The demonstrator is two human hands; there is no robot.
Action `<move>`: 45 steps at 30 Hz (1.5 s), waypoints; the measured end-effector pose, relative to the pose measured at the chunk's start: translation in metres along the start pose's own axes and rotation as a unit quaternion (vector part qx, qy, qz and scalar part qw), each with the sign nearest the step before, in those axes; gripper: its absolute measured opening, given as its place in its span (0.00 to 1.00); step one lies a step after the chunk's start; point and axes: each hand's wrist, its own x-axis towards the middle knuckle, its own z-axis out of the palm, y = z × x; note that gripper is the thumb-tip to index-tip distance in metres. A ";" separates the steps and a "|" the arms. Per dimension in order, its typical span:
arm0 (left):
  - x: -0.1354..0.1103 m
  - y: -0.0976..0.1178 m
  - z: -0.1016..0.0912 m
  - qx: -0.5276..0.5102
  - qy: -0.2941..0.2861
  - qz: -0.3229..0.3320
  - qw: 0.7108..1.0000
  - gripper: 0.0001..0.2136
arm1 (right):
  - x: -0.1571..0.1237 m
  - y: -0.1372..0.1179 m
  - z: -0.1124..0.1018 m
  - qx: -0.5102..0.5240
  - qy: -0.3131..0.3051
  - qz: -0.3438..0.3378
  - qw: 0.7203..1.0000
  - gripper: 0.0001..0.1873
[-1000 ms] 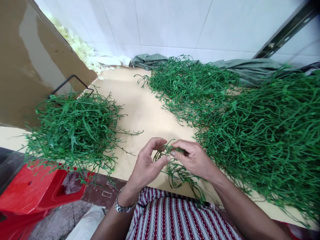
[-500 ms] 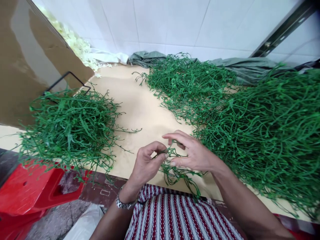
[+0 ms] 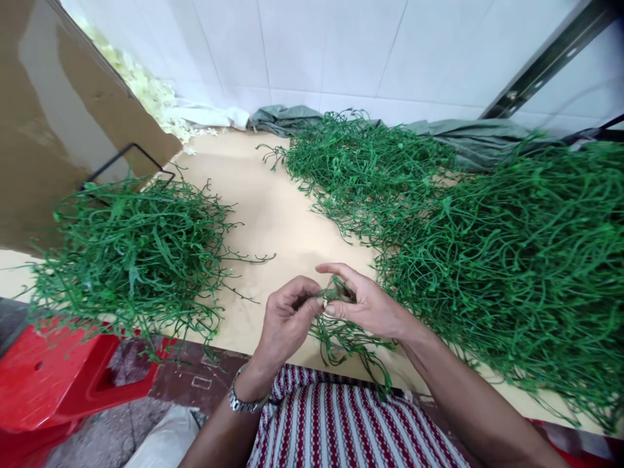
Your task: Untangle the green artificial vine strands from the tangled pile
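My left hand (image 3: 290,318), with a metal watch at its wrist, pinches thin green branching stems (image 3: 336,289) between thumb and forefinger. From the right, my right hand (image 3: 363,302) meets it, thumb close to the left fingertips. Its forefinger is stretched out, while the other fingers curl around part of the same stems. Under both hands, a small loose bunch of green stems (image 3: 348,335) lies at the table's near edge, some hanging over it. How the stems join between my fingertips is too small to make out.
A heap of green stems (image 3: 141,247) lies on the left, overhanging the table (image 3: 263,195). A larger heap (image 3: 526,260) fills the right side. A cardboard box (image 3: 73,123) leans at left, with pale yellow pieces (image 3: 146,91) behind. Below left stands a red stool (image 3: 58,370).
My right hand has moved left and closed in on the stems, its thumb now close to my left fingertips. My left hand keeps its pinch. The view has shifted slightly.
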 end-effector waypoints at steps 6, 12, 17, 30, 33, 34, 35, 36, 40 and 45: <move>0.001 -0.001 -0.002 -0.015 -0.023 -0.022 0.999 0.04 | 0.007 0.002 -0.004 -0.111 -0.101 -0.016 0.989 0.12; 0.004 0.002 -0.009 0.131 -0.087 -0.001 0.988 0.06 | 0.008 -0.013 -0.006 -0.496 -0.076 -0.048 0.864 0.07; 0.009 -0.001 -0.008 0.178 -0.061 -0.014 0.982 0.13 | 0.023 -0.015 -0.002 -0.635 0.007 0.015 0.772 0.11; 0.021 -0.018 0.019 -0.077 0.054 -0.076 0.993 0.11 | 0.080 -0.019 -0.009 -0.652 0.094 0.085 0.748 0.14; 0.022 -0.017 0.018 -0.085 0.074 -0.081 0.990 0.11 | 0.086 -0.020 -0.006 -0.653 0.094 0.084 0.747 0.14; 0.022 -0.016 0.017 -0.084 0.078 -0.080 0.990 0.11 | 0.087 -0.021 -0.005 -0.653 0.093 0.082 0.747 0.14; 0.021 -0.016 0.015 -0.080 0.078 -0.077 0.991 0.11 | 0.086 -0.022 -0.004 -0.653 0.094 0.080 0.747 0.15; 0.021 -0.015 0.013 -0.076 0.076 -0.074 0.991 0.10 | 0.085 -0.023 -0.004 -0.654 0.094 0.076 0.747 0.15; 0.021 -0.011 0.000 -0.086 0.048 -0.062 0.993 0.08 | 0.073 -0.030 -0.005 -0.657 0.098 0.052 0.746 0.15; 0.023 -0.005 -0.011 -0.081 0.037 -0.040 0.995 0.08 | 0.059 -0.033 -0.005 -0.661 0.093 0.011 0.745 0.13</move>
